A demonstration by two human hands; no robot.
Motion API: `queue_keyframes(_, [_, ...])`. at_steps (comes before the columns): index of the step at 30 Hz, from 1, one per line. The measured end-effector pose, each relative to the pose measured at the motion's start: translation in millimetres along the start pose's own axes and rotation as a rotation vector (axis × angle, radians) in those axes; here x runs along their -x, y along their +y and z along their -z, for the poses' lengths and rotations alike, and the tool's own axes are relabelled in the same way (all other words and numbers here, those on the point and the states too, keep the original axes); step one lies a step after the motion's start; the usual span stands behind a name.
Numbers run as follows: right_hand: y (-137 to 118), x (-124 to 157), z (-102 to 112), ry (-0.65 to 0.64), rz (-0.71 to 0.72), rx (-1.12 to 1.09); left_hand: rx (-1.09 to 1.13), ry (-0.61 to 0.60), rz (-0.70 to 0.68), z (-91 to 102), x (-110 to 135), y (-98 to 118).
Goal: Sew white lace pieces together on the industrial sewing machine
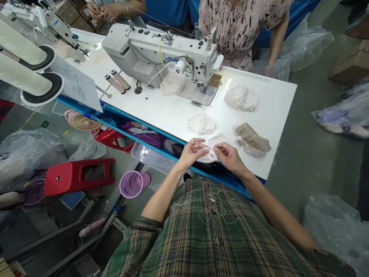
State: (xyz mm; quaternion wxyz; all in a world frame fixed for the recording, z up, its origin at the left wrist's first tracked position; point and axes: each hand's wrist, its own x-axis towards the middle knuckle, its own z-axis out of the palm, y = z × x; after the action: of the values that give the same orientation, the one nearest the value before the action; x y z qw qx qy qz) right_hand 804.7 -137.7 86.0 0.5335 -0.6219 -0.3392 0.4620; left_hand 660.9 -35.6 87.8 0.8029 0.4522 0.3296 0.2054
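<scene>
My left hand (192, 152) and my right hand (229, 155) meet at the near edge of the white sewing table (271, 107). Both pinch one small white lace piece (209, 155) between thumb and fingers. Just beyond lies a pile of white lace pieces (201, 124). To the right sits a stack of beige fabric cups (253, 140). Another lace heap (241, 98) lies farther back. A white sewing machine (158, 54) stands at the table's back, with lace (172, 83) under its arm.
A person in a floral top (239, 27) stands behind the machine; another person's hands (105, 11) show at top left. Red stools (75, 176), a pink basket (133, 184), thread cones (25, 61) and a paper sheet (77, 85) are left. Plastic bags (340, 227) lie right.
</scene>
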Motion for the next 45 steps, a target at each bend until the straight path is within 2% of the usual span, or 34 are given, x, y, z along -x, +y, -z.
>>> queue_keyframes(12, [19, 3, 3, -0.048, -0.059, 0.012, -0.039, 0.048, 0.021, 7.2, -4, -13])
queue_keyframes(16, [29, 3, 2, -0.045, -0.057, -0.017, -0.066, 0.017, 0.037, 11.1, -3, -15])
queue_keyframes(20, [39, 3, 1, -0.042, -0.058, -0.007, -0.143, -0.058, 0.129, 14.2, 0, -15])
queue_keyframes(24, [46, 10, -4, -0.072, -0.051, 0.064, -0.194, -0.108, 0.191, 18.2, 7, -17])
queue_keyframes(27, [51, 15, 1, -0.112, -0.049, 0.166, -0.222, -0.105, 0.218, 25.3, 20, -22])
queue_keyframes(29, [54, 16, 12, -0.072, -0.044, 0.254, -0.235, -0.078, 0.242, 31.2, 34, -29])
queue_keyframes(33, [61, 5, 42, 0.139, -0.012, 0.432, -0.238, 0.035, 0.291, 36.7, 65, -50])
queue_keyframes(35, [65, -6, 51, 0.232, 0.024, 0.510, -0.231, 0.089, 0.315, 34.7, 76, -60])
queue_keyframes(40, [78, -30, 45, 0.362, 0.152, 0.670, -0.206, 0.261, 0.299, 26.7, 83, -71])
queue_keyframes(45, [95, -32, 36, 0.400, 0.262, 0.800, -0.175, 0.403, 0.259, 19.7, 85, -72])
